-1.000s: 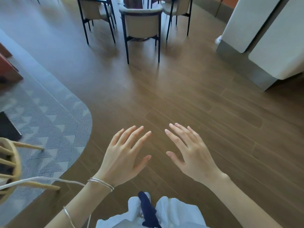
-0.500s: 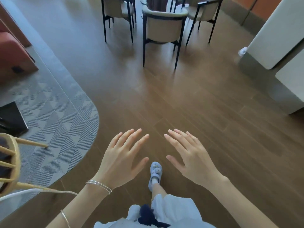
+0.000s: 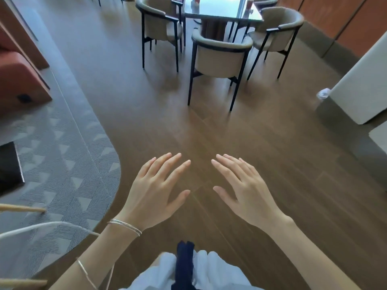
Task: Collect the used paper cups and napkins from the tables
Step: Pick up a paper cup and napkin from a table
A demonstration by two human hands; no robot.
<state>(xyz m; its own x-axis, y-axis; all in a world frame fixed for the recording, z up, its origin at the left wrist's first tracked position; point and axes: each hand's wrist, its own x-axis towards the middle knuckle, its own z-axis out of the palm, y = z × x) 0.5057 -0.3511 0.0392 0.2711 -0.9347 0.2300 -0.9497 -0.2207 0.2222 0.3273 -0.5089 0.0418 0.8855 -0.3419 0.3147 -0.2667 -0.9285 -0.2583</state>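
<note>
My left hand [image 3: 155, 193] and my right hand [image 3: 245, 189] are held out in front of me over the wooden floor, palms down, fingers spread, both holding nothing. Far ahead stands a glossy table [image 3: 222, 9] ringed by beige armchairs. Small reddish objects [image 3: 249, 5] sit on its far part; I cannot tell what they are. A crumpled white piece [image 3: 323, 93] lies on the floor against the white partition at the right.
The nearest armchair [image 3: 219, 53] stands between me and the table, with two others [image 3: 161, 26] [image 3: 276, 32] beside it. A grey patterned rug [image 3: 62, 164] covers the left. A white partition [image 3: 360, 86] stands at the right. A wooden chair [image 3: 21, 210] is near my left arm.
The view has advanced toward the table, which has come into sight with its chairs closer. Both hands stay spread and empty in front of me.
</note>
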